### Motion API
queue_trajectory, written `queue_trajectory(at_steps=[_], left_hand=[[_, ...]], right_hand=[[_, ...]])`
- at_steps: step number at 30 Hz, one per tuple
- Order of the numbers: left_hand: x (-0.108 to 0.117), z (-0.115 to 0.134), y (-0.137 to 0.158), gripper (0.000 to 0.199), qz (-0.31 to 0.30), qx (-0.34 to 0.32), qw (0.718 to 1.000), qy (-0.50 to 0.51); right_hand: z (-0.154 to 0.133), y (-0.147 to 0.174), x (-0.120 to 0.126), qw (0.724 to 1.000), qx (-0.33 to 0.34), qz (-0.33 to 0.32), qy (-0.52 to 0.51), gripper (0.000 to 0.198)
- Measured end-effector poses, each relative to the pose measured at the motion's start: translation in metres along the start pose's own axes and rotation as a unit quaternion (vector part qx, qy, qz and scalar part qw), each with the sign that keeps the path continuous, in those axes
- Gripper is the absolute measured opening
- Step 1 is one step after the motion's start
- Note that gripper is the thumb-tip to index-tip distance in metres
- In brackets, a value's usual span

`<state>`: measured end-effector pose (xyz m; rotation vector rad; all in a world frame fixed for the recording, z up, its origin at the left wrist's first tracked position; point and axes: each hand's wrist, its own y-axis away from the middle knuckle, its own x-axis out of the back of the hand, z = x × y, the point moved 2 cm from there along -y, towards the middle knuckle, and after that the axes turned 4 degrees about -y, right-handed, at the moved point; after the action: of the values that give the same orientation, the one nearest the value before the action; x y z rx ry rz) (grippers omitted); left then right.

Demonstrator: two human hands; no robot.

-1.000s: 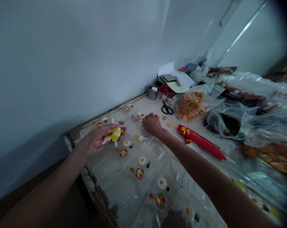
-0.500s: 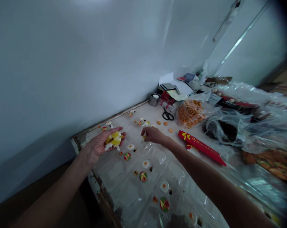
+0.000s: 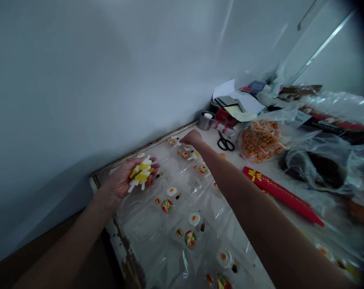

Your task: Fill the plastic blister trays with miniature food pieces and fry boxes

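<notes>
My left hand (image 3: 120, 180), palm up over the table's left edge, cradles several small yellow-and-white toy ice pops (image 3: 142, 172) with white sticks. At the far end of the clear plastic bags (image 3: 151, 224), my right hand (image 3: 192, 138) points downward with its fingers pinched together. Whatever sits between those fingertips is hidden. Close to it lie a miniature fried egg, a small round pizza-like piece (image 3: 171, 142) and a yellow-and-white ice pop (image 3: 195, 155). Similar groups of tiny food pieces, such as a fried egg (image 3: 171, 191) and a pizza-like disc (image 3: 166, 206), lie along the bags.
Black scissors (image 3: 225, 143), a metal cup (image 3: 206, 120) and papers (image 3: 238, 102) are at the back. To the right are a bag of small orange pieces (image 3: 261, 140), a long red packet (image 3: 282, 196) and more plastic bags (image 3: 317, 168). A wall (image 3: 109, 80) borders the table.
My right hand has moved farther back, toward the wall side of the table. A yellow-and-white ice pop shows on the bags near where it was. My left hand stays palm up with its handful.
</notes>
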<state>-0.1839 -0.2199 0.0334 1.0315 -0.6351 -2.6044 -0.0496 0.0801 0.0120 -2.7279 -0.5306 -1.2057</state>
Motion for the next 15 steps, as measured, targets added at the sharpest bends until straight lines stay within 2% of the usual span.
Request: queue_trajectory(at_steps=[3, 6, 7, 9, 11, 12, 15], left_hand=[[-0.004, -0.004, -0.003, 0.032, -0.007, 0.006, 1.000, 0.009], [-0.004, -0.006, -0.002, 0.025, -0.013, 0.016, 1.000, 0.005], [-0.004, -0.006, 0.000, 0.023, -0.009, 0.011, 1.000, 0.001], [-0.002, -0.009, 0.006, 0.022, 0.009, -0.004, 1.000, -0.008], [-0.003, -0.018, 0.016, 0.021, 0.027, -0.021, 0.999, -0.014], [-0.004, -0.025, 0.022, 0.019, 0.033, -0.035, 0.999, -0.016], [-0.012, -0.051, 0.040, 0.016, 0.045, -0.106, 0.993, -0.014]], right_hand=[[-0.003, 0.007, 0.005, 0.999, 0.000, 0.023, 0.038, 0.023], [-0.020, 0.037, 0.009, 0.997, 0.047, 0.044, 0.034, 0.016], [-0.028, 0.053, 0.008, 0.998, 0.066, 0.020, 0.008, 0.019], [-0.041, 0.095, -0.002, 0.988, 0.091, -0.090, -0.082, 0.039], [-0.050, 0.148, -0.016, 0.951, 0.084, -0.216, -0.203, 0.046], [-0.053, 0.175, -0.023, 0.929, 0.073, -0.238, -0.273, 0.043], [-0.050, 0.242, -0.036, 0.858, -0.012, -0.217, -0.466, 0.032]])
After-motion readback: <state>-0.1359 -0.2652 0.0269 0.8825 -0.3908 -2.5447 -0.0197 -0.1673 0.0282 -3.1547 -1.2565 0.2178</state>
